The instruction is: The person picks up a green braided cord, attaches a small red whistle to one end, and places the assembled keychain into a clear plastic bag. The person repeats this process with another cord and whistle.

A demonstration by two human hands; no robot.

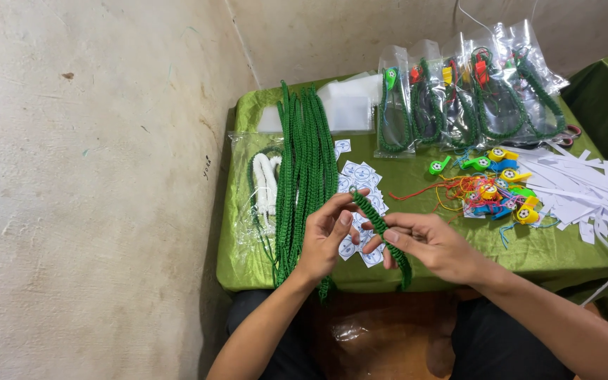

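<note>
My left hand [326, 236] and my right hand [427, 243] hold one green braided cord [381, 229] between them, above the near edge of a table with a green cloth [416, 184]. The left fingers pinch the cord's upper end; the right fingers grip its middle, and its lower end hangs down over the table edge. Just left of my left hand lies a long bundle of the same green cords [306, 162]. Under my hands sit small white round-printed stickers [360, 179].
A heap of coloured plastic whistles [497, 186] with red and yellow strings lies right of centre. White paper strips [585, 186] cover the right side. Clear bags holding packed cords and whistles [469, 91] lean at the back. A bag with white cord [265, 183] lies far left by the wall.
</note>
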